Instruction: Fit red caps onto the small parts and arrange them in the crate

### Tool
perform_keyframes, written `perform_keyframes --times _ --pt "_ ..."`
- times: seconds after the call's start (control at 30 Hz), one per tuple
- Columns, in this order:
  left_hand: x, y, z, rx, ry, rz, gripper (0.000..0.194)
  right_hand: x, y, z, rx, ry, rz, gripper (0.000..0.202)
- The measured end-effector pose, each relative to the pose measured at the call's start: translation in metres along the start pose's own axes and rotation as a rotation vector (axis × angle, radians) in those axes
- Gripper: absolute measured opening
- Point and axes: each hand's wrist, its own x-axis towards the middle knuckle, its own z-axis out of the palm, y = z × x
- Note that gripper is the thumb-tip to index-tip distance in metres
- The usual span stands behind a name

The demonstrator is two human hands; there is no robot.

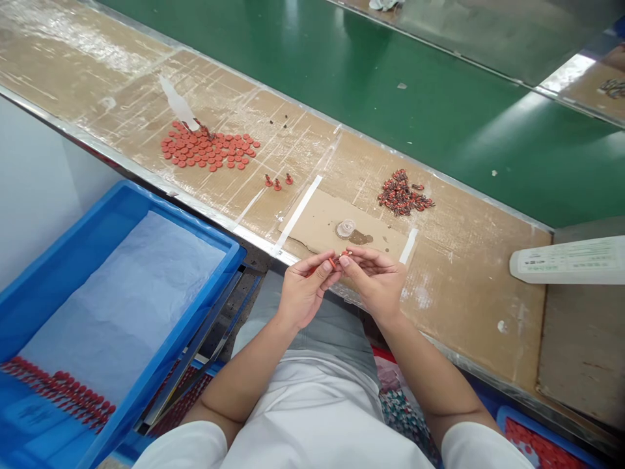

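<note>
Both hands meet over the table's front edge. My left hand (pixel 301 294) is closed, pinching a small red disc (pixel 333 262) between thumb and fingertips. My right hand (pixel 379 286) is closed on a tiny red-and-dark figure piece (pixel 346 253), held against or very near the disc; the fingers partly hide both. Just beyond the hands, a small clear cup (pixel 346 228) stands on a cardboard sheet (pixel 319 212) beside a dark wet stain. A heap of red-and-dark pieces (pixel 403 194) lies farther right. Three small figures on red bases (pixel 277 184) stand to the left.
Many red discs (pixel 209 153) are spread at the left, with a white pointed bottle (pixel 176 103) lying by them. A white bottle (pixel 566 260) lies at the right. A blue tray (pixel 234 254) holds rows of red pieces. A green belt (pixel 312 58) runs behind.
</note>
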Motion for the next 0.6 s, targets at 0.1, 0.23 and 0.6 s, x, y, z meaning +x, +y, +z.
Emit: perform_keyframes --times 0.1,0.23,0.6 --pt "-0.001 0.0 -0.002 -0.006 -0.005 -0.011 0.024 -0.001 -0.003 -0.001 -0.011 -0.015 0.005 0.018" --pt "-0.005 0.001 -0.001 -0.002 -0.006 0.016 0.022 -0.003 -0.01 0.0 0.019 -0.057 0.036 0.019" --pt "-0.007 0.01 -0.006 -0.056 -0.029 0.023 0.018 -0.002 -0.015 0.012 0.095 -0.119 0.113 0.019"
